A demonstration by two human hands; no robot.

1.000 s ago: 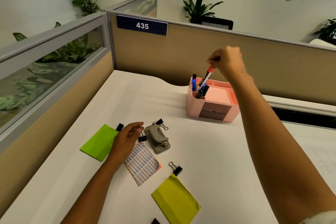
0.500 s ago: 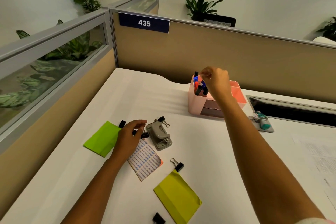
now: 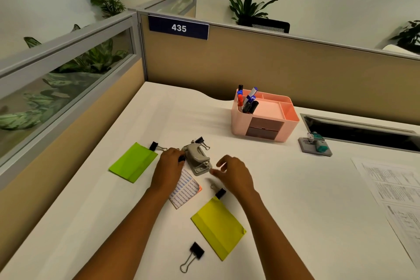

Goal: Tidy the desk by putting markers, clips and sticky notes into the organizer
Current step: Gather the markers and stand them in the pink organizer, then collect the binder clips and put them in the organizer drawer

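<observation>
my left hand (image 3: pixel 167 167) pinches a binder clip (image 3: pixel 181 158) just left of the hole punch (image 3: pixel 197 158); my right hand (image 3: pixel 234 176) hovers right of it, fingers (image 3: pixel 218 163) loosely released.

Both forearms run bare up from the bottom edge of the frame and converge toward its middle. The left hand (image 3: pixel 167 169) sits left of centre, back of the hand up, knuckles bent and fingers curled down; the fingertips are hidden, so whether they pinch something is unclear. The right hand (image 3: pixel 235 176) hovers just right of centre, palm down, its fingers (image 3: pixel 220 163) loosely spread and a little blurred, holding nothing.
</observation>
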